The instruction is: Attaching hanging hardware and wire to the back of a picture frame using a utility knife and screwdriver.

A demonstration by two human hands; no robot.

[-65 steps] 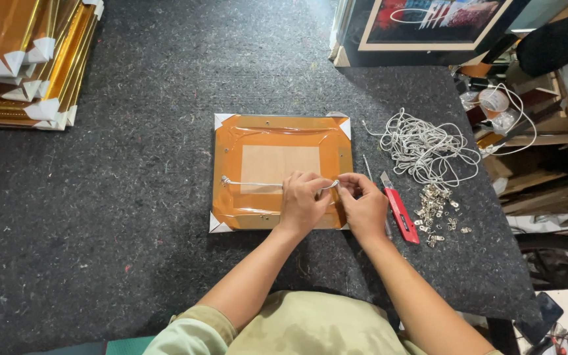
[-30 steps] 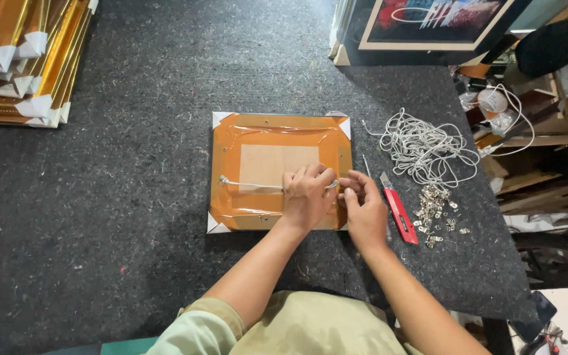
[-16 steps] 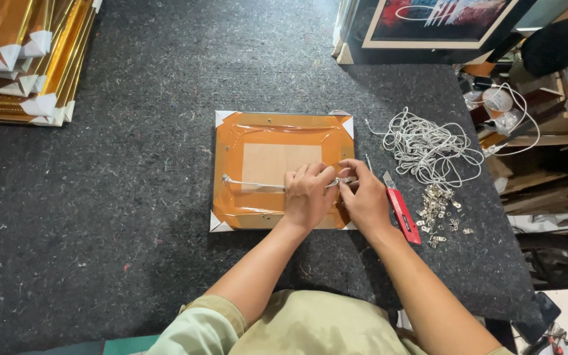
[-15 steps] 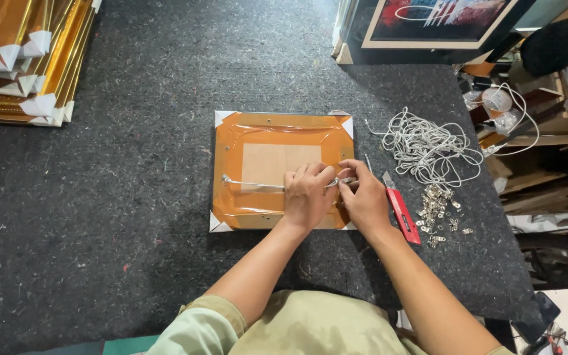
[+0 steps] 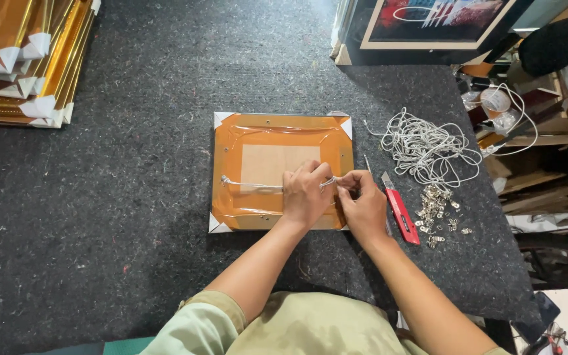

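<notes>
- A stack of gold-coloured picture frames with white card corner guards [image 5: 24, 62] lies at the far left corner of the dark grey felt-covered table [image 5: 133, 217]; it sits well apart from the hands.
- A rectangular picture frame lying face down, its back sealed with orange-brown tape [image 5: 277, 167], sits near the middle of the table; a thin white cord [image 5: 251, 186] runs across its back from a fixing near its left edge towards its right edge.
- The left hand [image 5: 305, 195] rests on the frame's back near its near right corner, fingers curled and pinching the cord.
- The right hand [image 5: 363, 205] is just beside it at the frame's right edge, fingertips pressed together on the cord's end; the two hands touch.
- A red-handled utility knife [image 5: 401, 209] lies on the table just right of the right hand.
- A loose tangle of white cord [image 5: 425, 146] lies towards the table's right edge; a small heap of silver metal hangers [image 5: 436, 212] lies nearer than it.
- A framed dark picture [image 5: 442, 23] leans at the far right edge.
</notes>
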